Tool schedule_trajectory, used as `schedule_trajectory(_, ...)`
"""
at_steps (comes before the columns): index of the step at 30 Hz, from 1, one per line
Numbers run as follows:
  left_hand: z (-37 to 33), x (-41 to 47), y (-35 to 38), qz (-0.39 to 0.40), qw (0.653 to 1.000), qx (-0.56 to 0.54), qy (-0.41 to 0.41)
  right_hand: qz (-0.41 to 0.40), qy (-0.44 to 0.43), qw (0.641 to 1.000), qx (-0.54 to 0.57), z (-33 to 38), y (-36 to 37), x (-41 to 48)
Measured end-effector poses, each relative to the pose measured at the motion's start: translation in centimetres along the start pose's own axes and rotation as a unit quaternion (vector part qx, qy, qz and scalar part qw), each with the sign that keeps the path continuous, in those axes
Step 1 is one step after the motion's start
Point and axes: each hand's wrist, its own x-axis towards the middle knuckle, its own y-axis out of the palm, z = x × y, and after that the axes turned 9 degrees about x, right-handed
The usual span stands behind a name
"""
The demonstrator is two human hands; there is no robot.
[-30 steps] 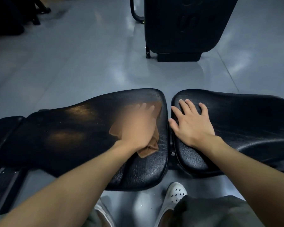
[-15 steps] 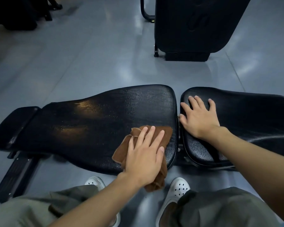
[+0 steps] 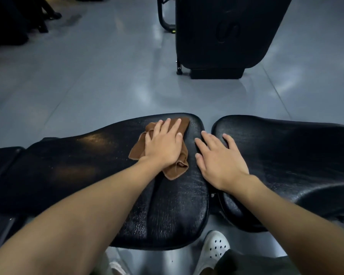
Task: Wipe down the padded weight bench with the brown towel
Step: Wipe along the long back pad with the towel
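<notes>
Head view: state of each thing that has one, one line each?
brown towel: crumpled, flat on the left pad near its far edge, pinned under the palm
left hand: open, fingers spread, pressing the towel
right hand: open, flat, bridging the gap between the pads, holding nothing
left pad: glossy, cracked surface
right pad: bare apart from the fingers of the right hand
white shoe: on the floor under the bench

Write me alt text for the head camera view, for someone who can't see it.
A person's left hand presses a brown towel flat on the left pad of a black padded weight bench, while the right hand rests open across the gap between the pads. Behind stands other dark gym equipment on a grey floor.
</notes>
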Motion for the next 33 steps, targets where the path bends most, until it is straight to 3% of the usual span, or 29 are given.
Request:
schedule_trajectory(11, -1.0, 4.9, -1.0, 0.004, 1.000, -0.012, -0.022, -0.009, -0.002, 1.000, 0.010, -0.3, 0.3, 0.0)
schedule_trajectory(19, 1.0, -4.6, 0.2, -0.015, 0.999, 0.032, 0.031, -0.008, -0.001, 1.000, 0.018, -0.1, 0.0, 0.0)
schedule_trajectory(33, 2.6, -20.3, 1.1, 0.008, 0.998, 0.047, 0.042, 0.022, 0.008, 1.000, 0.008, 0.3, -0.9, -0.5)
